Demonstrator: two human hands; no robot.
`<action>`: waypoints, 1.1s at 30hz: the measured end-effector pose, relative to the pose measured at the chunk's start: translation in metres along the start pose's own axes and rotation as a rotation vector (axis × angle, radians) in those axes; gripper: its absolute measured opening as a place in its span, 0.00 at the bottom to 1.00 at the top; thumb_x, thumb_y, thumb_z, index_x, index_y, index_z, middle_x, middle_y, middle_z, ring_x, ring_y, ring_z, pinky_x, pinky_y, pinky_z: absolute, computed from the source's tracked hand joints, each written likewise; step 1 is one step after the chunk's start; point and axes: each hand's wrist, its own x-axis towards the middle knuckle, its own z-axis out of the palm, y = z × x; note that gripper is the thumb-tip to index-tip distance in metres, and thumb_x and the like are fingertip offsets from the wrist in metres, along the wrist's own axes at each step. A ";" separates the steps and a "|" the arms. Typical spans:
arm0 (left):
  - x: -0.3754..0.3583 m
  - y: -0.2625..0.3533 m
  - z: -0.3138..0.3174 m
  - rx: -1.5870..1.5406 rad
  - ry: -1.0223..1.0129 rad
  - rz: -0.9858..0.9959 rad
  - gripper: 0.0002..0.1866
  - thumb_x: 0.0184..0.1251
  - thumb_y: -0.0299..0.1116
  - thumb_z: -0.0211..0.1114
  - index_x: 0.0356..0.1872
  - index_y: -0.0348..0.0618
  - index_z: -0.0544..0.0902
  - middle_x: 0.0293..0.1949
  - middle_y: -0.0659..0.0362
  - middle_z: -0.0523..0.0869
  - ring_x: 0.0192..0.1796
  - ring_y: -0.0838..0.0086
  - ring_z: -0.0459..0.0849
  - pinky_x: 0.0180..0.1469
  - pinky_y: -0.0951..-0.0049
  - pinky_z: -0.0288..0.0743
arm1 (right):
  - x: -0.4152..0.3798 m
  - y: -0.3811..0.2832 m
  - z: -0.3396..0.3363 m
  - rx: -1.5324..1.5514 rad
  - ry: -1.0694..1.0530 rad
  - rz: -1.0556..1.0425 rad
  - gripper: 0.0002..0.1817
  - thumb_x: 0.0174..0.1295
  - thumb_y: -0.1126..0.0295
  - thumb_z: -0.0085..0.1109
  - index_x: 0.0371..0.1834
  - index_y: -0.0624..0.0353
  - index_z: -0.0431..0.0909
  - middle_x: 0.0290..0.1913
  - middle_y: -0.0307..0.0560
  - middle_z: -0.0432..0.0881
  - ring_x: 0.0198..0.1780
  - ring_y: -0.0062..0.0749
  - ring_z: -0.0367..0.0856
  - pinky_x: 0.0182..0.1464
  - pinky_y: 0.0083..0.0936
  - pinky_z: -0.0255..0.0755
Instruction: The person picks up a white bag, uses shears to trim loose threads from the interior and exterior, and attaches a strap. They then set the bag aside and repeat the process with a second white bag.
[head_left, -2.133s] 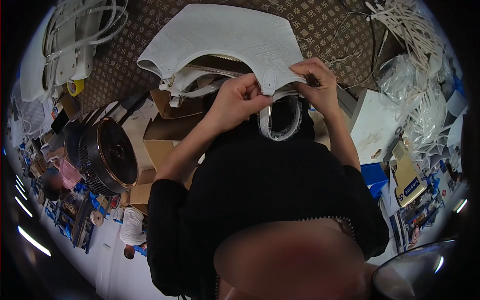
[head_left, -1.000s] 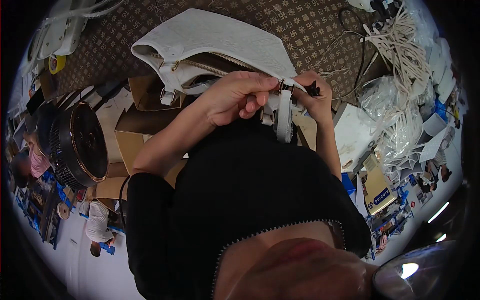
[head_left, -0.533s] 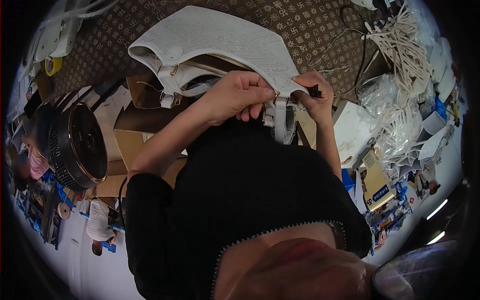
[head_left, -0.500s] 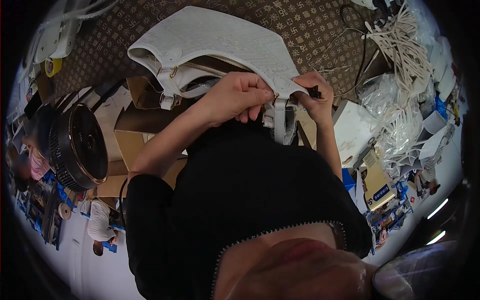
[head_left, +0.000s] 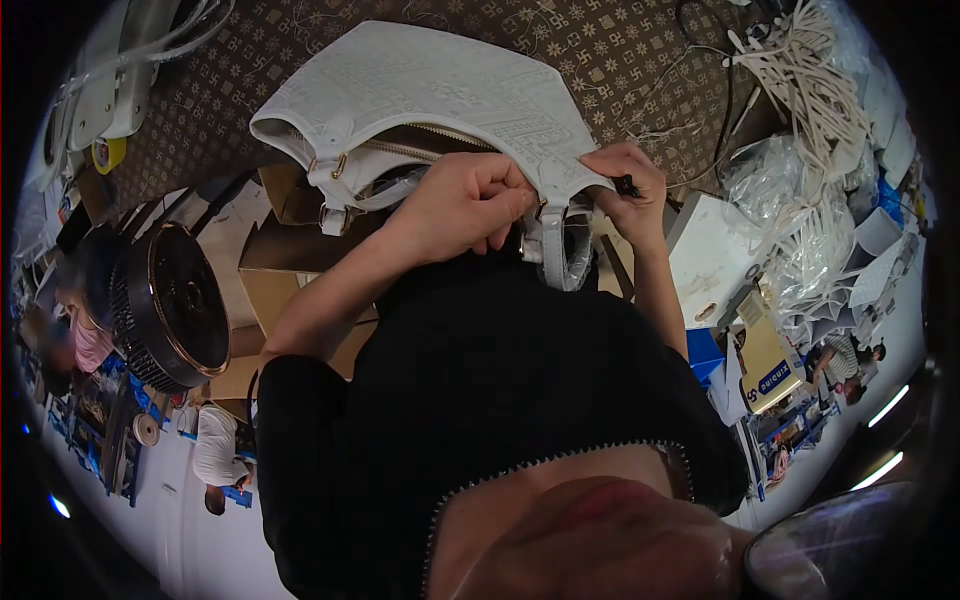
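A white embossed handbag (head_left: 450,85) lies with its gold-toothed zipper (head_left: 440,133) partly open towards me. My left hand (head_left: 465,207) is closed in a pinch just beside the bag's right strap tab, near a small gold ring (head_left: 542,211); what its fingertips hold is too small to make out. At the bag's right corner my right hand (head_left: 630,190) grips the edge between thumb and fingers. A small black object (head_left: 625,186) sticks out from that same hand. The white strap (head_left: 567,255) hangs down below the corner, and a buckle (head_left: 334,215) hangs at the left end.
Brown patterned cloth (head_left: 640,60) covers the table. At left stand a black fan (head_left: 180,305) and open cardboard boxes (head_left: 270,290). White cords (head_left: 800,70), clear plastic bags (head_left: 765,190) and a yellowish box (head_left: 768,370) are at right. People (head_left: 218,455) sit farther off.
My left hand has drawn back slightly left from the bag's corner. The right hand keeps its grip on the edge. The bag has shifted slightly.
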 end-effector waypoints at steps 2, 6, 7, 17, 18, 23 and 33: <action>0.000 0.000 0.001 0.013 0.008 -0.007 0.08 0.63 0.31 0.56 0.27 0.38 0.75 0.18 0.65 0.76 0.19 0.86 0.74 0.19 0.84 0.67 | -0.001 0.001 0.001 0.006 0.008 -0.008 0.22 0.36 0.89 0.60 0.37 0.59 0.82 0.36 0.41 0.77 0.38 0.23 0.77 0.39 0.15 0.70; -0.005 -0.001 0.006 0.189 0.112 0.115 0.08 0.62 0.32 0.57 0.30 0.38 0.78 0.18 0.61 0.79 0.19 0.79 0.77 0.21 0.78 0.69 | 0.000 0.000 -0.002 -0.017 0.003 -0.057 0.21 0.37 0.89 0.60 0.38 0.60 0.82 0.36 0.43 0.78 0.38 0.25 0.77 0.39 0.16 0.70; -0.011 0.000 0.004 0.522 0.203 0.315 0.10 0.61 0.37 0.60 0.32 0.41 0.80 0.20 0.57 0.81 0.22 0.69 0.79 0.24 0.73 0.70 | 0.001 0.000 -0.003 -0.040 -0.001 -0.060 0.21 0.37 0.90 0.60 0.38 0.61 0.82 0.36 0.44 0.78 0.38 0.26 0.77 0.38 0.17 0.70; -0.091 0.011 -0.052 0.366 0.701 0.192 0.21 0.55 0.46 0.68 0.19 0.35 0.79 0.13 0.63 0.75 0.18 0.86 0.69 0.19 0.83 0.61 | -0.004 0.000 -0.020 -0.230 0.082 -0.075 0.21 0.37 0.88 0.57 0.38 0.62 0.81 0.40 0.45 0.80 0.40 0.28 0.78 0.42 0.18 0.70; -0.084 0.004 -0.052 0.365 0.698 0.190 0.21 0.55 0.46 0.68 0.19 0.35 0.79 0.13 0.63 0.75 0.18 0.86 0.69 0.19 0.83 0.61 | -0.005 0.000 -0.021 -0.231 0.082 -0.071 0.21 0.37 0.88 0.57 0.38 0.62 0.81 0.40 0.45 0.80 0.40 0.28 0.78 0.42 0.18 0.70; -0.066 -0.013 -0.047 0.108 0.483 0.121 0.22 0.55 0.45 0.68 0.16 0.41 0.68 0.13 0.65 0.72 0.18 0.86 0.70 0.19 0.84 0.62 | -0.005 0.002 -0.024 -0.228 0.125 -0.139 0.18 0.42 0.88 0.57 0.39 0.62 0.81 0.40 0.44 0.80 0.40 0.26 0.78 0.41 0.17 0.70; -0.063 -0.001 -0.051 -0.060 0.452 0.165 0.15 0.58 0.38 0.65 0.28 0.36 0.73 0.17 0.62 0.76 0.17 0.85 0.74 0.18 0.85 0.67 | 0.004 0.003 -0.032 -0.174 0.119 -0.083 0.15 0.44 0.86 0.58 0.38 0.64 0.80 0.39 0.44 0.79 0.39 0.25 0.76 0.43 0.17 0.68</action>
